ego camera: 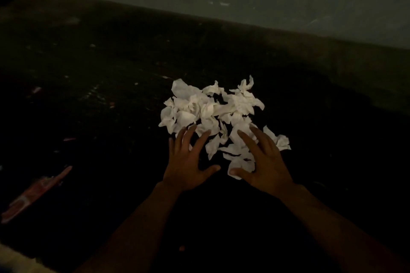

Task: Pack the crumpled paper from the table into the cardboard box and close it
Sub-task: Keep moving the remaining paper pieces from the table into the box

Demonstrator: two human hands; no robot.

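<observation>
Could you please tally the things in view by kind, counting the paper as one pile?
Hands: 2, the left hand and the right hand
Crumpled paper pile: 1
Reddish flat packet: 1
Total: 4

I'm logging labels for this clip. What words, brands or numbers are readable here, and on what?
No text is readable.
Red packet on the left: print, if any, too dark and blurred to read.
Crumpled paper: no print visible.
</observation>
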